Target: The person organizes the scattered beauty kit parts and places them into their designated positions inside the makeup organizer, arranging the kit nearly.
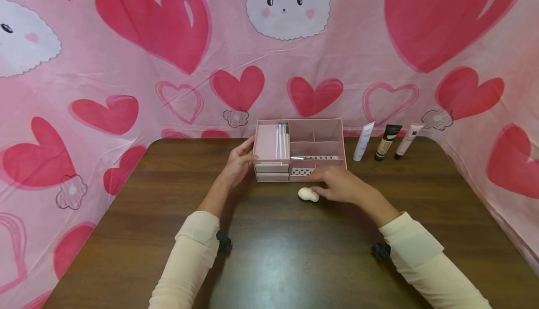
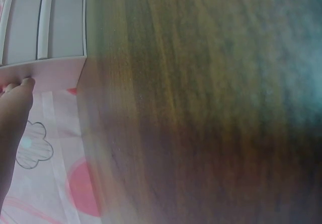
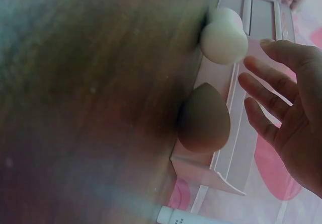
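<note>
A pink desk organizer (image 1: 271,140) stands at the back of the table. My left hand (image 1: 238,163) rests against its left side wall, thumb near the front edge; in the left wrist view, fingertips (image 2: 27,83) touch that wall. My right hand (image 1: 338,183) reaches over the organizer's front right, fingers spread and slightly bent, holding nothing. Near its fingertips lies a cream, peanut-shaped makeup sponge (image 1: 309,194). The right wrist view shows this cream sponge (image 3: 224,40) and a brown teardrop makeup sponge (image 3: 205,119) by the organizer's front; my right hand hides the brown one from the head view.
Slim, pen-like sticks (image 1: 282,140) stand in the organizer's left section, above two small drawers (image 1: 272,172). A spotted item (image 1: 302,171) sits in its lower right part. To the right stand a white tube (image 1: 364,141), a black-capped tube (image 1: 387,143) and a pink tube (image 1: 408,141).
</note>
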Tool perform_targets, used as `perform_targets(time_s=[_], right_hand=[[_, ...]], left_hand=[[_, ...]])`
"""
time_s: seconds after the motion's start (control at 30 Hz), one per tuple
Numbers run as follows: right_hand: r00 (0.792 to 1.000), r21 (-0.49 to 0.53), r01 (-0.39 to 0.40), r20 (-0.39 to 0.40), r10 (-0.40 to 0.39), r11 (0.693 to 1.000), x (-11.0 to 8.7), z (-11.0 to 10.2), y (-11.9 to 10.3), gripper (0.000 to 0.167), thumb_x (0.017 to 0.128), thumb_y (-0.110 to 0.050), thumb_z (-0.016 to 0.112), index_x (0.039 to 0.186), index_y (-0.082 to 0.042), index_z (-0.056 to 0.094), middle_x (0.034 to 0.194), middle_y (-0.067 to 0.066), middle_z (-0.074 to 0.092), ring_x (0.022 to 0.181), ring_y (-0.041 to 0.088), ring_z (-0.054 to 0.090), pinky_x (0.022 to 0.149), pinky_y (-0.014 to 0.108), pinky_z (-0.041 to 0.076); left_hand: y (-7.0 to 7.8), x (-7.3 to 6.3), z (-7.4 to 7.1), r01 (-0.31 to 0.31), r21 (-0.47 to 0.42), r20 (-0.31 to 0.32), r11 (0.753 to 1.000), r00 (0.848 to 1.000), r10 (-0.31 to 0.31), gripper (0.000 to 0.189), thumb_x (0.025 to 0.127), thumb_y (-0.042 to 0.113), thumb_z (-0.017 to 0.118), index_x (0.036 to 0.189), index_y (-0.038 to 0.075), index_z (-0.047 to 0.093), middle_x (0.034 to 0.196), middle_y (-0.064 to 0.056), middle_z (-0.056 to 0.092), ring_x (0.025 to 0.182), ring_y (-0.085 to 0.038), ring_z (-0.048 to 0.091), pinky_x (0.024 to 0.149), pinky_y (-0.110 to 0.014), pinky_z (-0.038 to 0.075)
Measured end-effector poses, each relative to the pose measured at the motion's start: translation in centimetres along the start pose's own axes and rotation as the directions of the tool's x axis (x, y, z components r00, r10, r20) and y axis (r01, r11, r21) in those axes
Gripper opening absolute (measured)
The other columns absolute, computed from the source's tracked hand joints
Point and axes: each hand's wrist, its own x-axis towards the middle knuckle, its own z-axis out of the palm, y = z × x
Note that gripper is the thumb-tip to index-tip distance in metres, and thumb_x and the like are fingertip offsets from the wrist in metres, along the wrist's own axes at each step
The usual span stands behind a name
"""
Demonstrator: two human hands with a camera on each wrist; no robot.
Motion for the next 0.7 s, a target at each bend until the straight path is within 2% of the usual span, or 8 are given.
perform_targets(time_s=[0.2,0.37,0.6,0.7], right_hand=[[0.997,-0.014,-0.057,0.049,0.058,0.998,0.0,0.5,-0.5,0.034,0.092,-0.020,0.072,0.125,-0.013,0.073,0.119,0.003,0.076,0.108,0.019,0.070,0.096,0.043,0.058],[0.995,-0.034,-0.070,0.062,0.072,0.997,0.1,1.2,-0.7,0.032,0.090,-0.024,0.076,0.121,-0.017,0.076,0.118,0.003,0.076,0.106,0.019,0.070,0.093,0.043,0.059],[0.990,-0.060,-0.110,0.084,0.115,0.992,0.2,1.4,-1.0,0.031,0.088,-0.028,0.077,0.117,-0.019,0.077,0.122,0.007,0.075,0.112,0.026,0.070,0.095,0.047,0.058],[0.990,-0.063,-0.111,0.080,0.116,0.992,0.2,1.5,-1.0,0.030,0.086,-0.028,0.079,0.114,-0.018,0.079,0.119,0.006,0.076,0.108,0.024,0.070,0.092,0.045,0.058]], left_hand=[[0.1,-0.1,0.1,-0.005,-0.011,-0.002,1.000,1.000,0.005,0.075,0.090,-0.016,0.037,0.160,-0.006,0.012,0.171,-0.020,0.012,0.152,-0.032,0.021,0.096,-0.011,0.046],[0.0,0.0,0.1,-0.008,-0.014,-0.003,1.000,1.000,0.008,0.075,0.089,-0.016,0.036,0.160,-0.006,0.012,0.171,-0.020,0.012,0.153,-0.033,0.019,0.096,-0.011,0.046],[0.0,-0.1,0.1,-0.002,-0.032,-0.013,0.999,1.000,0.002,0.075,0.090,-0.016,0.037,0.160,-0.006,0.012,0.171,-0.021,0.013,0.154,-0.033,0.020,0.097,-0.011,0.046],[0.0,0.0,0.0,0.000,-0.022,-0.007,1.000,1.000,-0.001,0.074,0.090,-0.017,0.036,0.160,-0.006,0.013,0.171,-0.021,0.013,0.153,-0.033,0.020,0.096,-0.011,0.046]])
